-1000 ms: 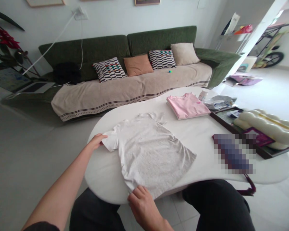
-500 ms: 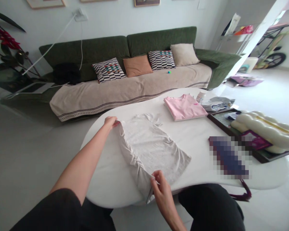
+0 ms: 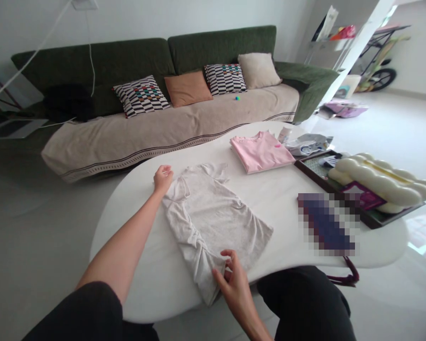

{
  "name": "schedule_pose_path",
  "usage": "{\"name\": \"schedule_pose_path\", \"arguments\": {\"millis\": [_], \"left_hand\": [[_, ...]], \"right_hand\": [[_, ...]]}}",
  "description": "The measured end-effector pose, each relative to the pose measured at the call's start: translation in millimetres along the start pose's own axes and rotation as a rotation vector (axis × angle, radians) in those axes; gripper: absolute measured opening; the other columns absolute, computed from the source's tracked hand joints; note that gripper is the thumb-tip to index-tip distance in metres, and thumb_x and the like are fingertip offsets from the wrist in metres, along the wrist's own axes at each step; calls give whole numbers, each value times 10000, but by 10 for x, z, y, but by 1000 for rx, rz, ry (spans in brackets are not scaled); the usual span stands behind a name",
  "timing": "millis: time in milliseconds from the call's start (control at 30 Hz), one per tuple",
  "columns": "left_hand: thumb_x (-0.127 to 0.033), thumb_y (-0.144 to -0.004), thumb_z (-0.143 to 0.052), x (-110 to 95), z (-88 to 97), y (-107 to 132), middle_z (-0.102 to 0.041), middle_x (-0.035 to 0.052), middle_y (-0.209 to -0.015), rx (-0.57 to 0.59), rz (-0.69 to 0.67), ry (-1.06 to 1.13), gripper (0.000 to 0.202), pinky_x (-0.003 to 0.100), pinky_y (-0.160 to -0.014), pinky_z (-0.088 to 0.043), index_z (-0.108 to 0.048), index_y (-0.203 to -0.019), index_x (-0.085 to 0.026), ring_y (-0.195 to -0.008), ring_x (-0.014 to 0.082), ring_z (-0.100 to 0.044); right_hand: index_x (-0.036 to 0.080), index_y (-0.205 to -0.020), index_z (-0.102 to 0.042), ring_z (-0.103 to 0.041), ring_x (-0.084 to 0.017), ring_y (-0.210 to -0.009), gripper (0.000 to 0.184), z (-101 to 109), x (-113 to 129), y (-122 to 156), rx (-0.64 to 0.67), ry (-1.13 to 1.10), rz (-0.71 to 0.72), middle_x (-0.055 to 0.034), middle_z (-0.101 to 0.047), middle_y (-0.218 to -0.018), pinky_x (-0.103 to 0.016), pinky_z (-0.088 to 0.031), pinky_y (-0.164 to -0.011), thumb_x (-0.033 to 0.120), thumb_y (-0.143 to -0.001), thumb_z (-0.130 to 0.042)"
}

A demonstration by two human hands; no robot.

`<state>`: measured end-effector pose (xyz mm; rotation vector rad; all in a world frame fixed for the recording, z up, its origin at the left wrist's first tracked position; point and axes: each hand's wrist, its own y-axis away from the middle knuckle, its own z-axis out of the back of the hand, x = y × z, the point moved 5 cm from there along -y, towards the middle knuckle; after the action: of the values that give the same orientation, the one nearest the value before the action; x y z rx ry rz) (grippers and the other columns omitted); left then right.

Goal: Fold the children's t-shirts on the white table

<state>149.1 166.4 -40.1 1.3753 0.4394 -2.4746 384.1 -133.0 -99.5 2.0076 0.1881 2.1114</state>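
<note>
Head camera view: a light grey, short-sleeved fabric T-shirt (image 3: 220, 213) lies on a glossy white, rounded counter (image 3: 145, 279), its left side turned inward in a creased strip and its lower corner at the near edge. The person's left hand (image 3: 162, 180) is at the shirt's far left corner, fingers loosely curled; whether they pinch any cloth, I cannot tell. The right hand (image 3: 236, 280) is at the lower hem, its fingers bent and its thumb spread apart from them, the cloth released. Beyond the shirt, to the right, a neatly folded pale pink shirt (image 3: 261, 151) lies flat, near a small white bottle (image 3: 284, 135) and a crumpled silver-grey plastic packet (image 3: 310, 143). Farther right, a dark-rimmed rectangular tray (image 3: 314, 183) carries a cream, puffy, cloud-shaped container (image 3: 376, 177). Behind the counter stands a long dark green sofa (image 3: 223, 45) with a beige throw (image 3: 184, 124).
</note>
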Motion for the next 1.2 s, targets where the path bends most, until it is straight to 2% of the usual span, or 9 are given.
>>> {"name": "schedule_pose_path", "arguments": {"millis": [133, 233, 367, 600, 767, 900, 1000, 1100, 1200], "left_hand": [[-121, -703, -431, 69, 228, 41, -591, 54, -1060, 9, -347, -311, 310, 266, -915, -377, -588, -967, -161, -1019, 169, -529], [-86, -679, -430, 365, 352, -27, -600, 73, -1069, 73, -272, -502, 358, 270, -922, -366, -605, -984, -149, -1032, 197, -523], [-169, -680, -498, 623, 452, -116, -640, 68, -973, 144, -194, -541, 260, 260, -823, -417, -642, -895, -161, -899, 204, -576], [-396, -742, -479, 725, 589, -229, -651, 27, -799, 231, -209, -607, 282, 233, -668, -413, -633, -869, -196, -737, 169, -571], [-445, -755, -482, 671, 603, -292, -636, 45, -839, 285, -203, -799, 268, 284, -679, -405, -627, -849, -240, -811, 214, -551], [-424, -763, -485, 490, 567, -133, -575, 115, -1002, 78, -116, -812, 280, 370, -736, -421, -614, -900, -217, -960, 288, -499], [-342, -810, -424, 270, 396, 191, -519, 136, -1102, -32, -322, -713, 312, 378, -864, -389, -578, -1026, -179, -1049, 267, -458], [-347, -839, -373, 223, 65, 566, -445, 113, -1261, 185, -527, -683, 394, 385, -994, -284, -527, -1160, -177, -1182, 253, -367], [-445, -845, -342, 384, -153, 770, -299, 75, -1401, 357, -440, -760, 501, 504, -1013, -196, -403, -1298, -239, -1284, 314, -203]], "right_hand": [[190, -1071, -386, -458, -52, -446, 375, -3, 40, 27, -18, 44, 7, -1, -498, -837, -196, -367, -440, 281, -730, -512], [189, -1129, -368, -523, -83, -514, 442, -17, 26, 55, -22, 54, 32, -9, -519, -848, -228, -429, -522, 272, -725, -527], [184, -1206, -326, -531, -96, -547, 512, -36, -8, 84, -17, 103, 48, 11, -525, -779, -234, -440, -573, 255, -737, -519], [179, -1096, -472, -531, -97, -581, 327, 69, 136, 52, -86, 179, 166, -37, -560, -874, -196, -434, -518, 285, -786, -467], [192, -1014, -526, -500, -94, -533, 233, 133, 145, 96, -78, 378, 244, -19, -542, -796, -221, -463, -537, 251, -811, -430], [204, -1032, -530, -556, -134, -629, 248, 133, 200, 175, -120, 660, 299, -84, -511, -967, -288, -499, -582, 215, -821, -402], [201, -1139, -495, -545, -236, -971, 328, 38, 358, 233, -196, 840, 446, -147, -420, -1217, -367, -506, -730, 193, -828, -391], [204, -1316, -341, -283, -286, -1262, 512, -224, 455, 235, -44, 951, 616, -117, -276, -1393, -448, -396, -932, 164, -811, -416], [245, -1379, -226, -114, -323, -1314, 648, -427, 364, 156, 107, 1049, 605, -71, -171, -1450, -540, -306, -969, 219, -785, -483]]}}
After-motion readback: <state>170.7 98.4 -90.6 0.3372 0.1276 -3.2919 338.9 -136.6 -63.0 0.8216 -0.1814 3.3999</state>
